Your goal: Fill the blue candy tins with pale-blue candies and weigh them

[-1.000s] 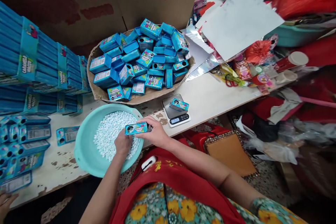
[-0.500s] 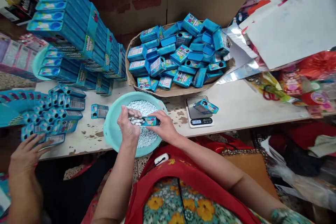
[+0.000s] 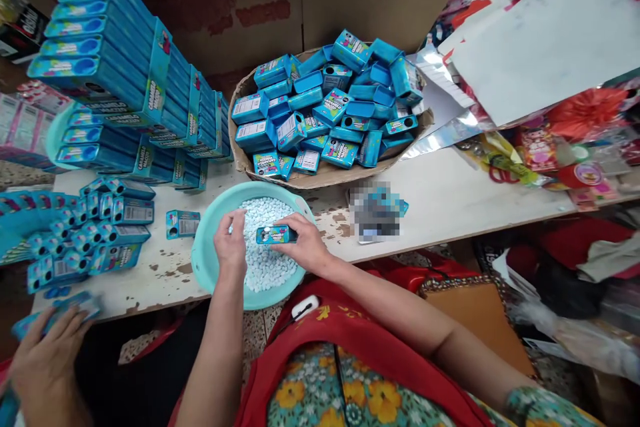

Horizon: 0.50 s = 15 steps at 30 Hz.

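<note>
My right hand (image 3: 306,247) grips a small blue box (image 3: 276,234) over the round turquoise basin (image 3: 204,265). White candies (image 3: 273,271) lie in the basin, and some white shows in the opening at the box's left end. To the left of this box, apart from it, my left hand (image 3: 231,243) hangs above the candies with its fingers curled in. What those fingers hold, if anything, is hidden. A single blue box (image 3: 183,224) lies on the table just left of the basin.
Behind the basin stands a cardboard tray (image 3: 320,181) of blue boxes. Tall stacks of boxes (image 3: 127,73) rise at the left. Another person's hand (image 3: 47,353) holds a blue box at lower left. A blurred-out scale (image 3: 375,213) is on the right.
My left hand has drawn left from the box opening, and the loose candies in its fingers no longer show. The other person's hand has moved down toward the table's front edge with a box.
</note>
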Available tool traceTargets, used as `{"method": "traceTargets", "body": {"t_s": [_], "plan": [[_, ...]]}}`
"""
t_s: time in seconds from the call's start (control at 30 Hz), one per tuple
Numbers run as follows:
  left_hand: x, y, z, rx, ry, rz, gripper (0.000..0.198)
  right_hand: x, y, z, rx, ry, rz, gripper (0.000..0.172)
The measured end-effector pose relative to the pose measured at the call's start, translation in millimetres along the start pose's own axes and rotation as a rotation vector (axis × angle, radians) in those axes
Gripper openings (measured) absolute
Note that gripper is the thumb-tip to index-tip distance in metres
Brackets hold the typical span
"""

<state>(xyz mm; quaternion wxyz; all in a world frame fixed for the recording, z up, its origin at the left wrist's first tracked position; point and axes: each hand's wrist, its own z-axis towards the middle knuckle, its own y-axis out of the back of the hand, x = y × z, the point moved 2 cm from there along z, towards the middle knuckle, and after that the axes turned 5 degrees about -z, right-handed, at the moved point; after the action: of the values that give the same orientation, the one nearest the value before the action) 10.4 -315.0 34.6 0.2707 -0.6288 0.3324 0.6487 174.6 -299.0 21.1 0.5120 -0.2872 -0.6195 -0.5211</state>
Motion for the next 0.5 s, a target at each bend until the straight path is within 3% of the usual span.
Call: {"method": "traceTargets", "body": {"t_s": [0.07, 0.13, 0.17, 0.2, 0.3, 0.37, 0.43, 0.5], "plan": [[0, -0.3, -6, 0.214, -0.141, 0.235, 0.024, 1, 4, 1, -0.009, 0.001, -0.003, 0.040], [-1, -2.9, -14, 0.403, -0.201, 0.304, 0.020, 2, 9, 2, -0.003, 0.006, 0.005, 0.038], [-2, -3.8, -16, 0.443, -0.201, 0.309, 0.016, 3, 11, 3, 0.006, 0.003, 0.011, 0.037], [-1, -4.1, -17, 0.428, -0.190, 0.308, 0.014, 3, 14, 2, 0.014, -0.005, 0.018, 0.036], [8, -0.7, -8, 0.186, -0.098, 0.296, 0.021, 3, 24, -2, 0.013, -0.044, 0.049, 0.039], [24, -0.1, 1, 0.136, -0.004, 0.377, 0.028, 1, 34, -8, -0.002, -0.047, 0.081, 0.042], [46, -4.3, 6, 0.301, 0.061, 0.587, 0.028, -1, 46, -16, -0.016, -0.048, 0.119, 0.042], [68, -11.4, 2, 0.580, 0.068, 0.818, 0.024, -4, 61, -26, -0.034, -0.063, 0.153, 0.042]]}}
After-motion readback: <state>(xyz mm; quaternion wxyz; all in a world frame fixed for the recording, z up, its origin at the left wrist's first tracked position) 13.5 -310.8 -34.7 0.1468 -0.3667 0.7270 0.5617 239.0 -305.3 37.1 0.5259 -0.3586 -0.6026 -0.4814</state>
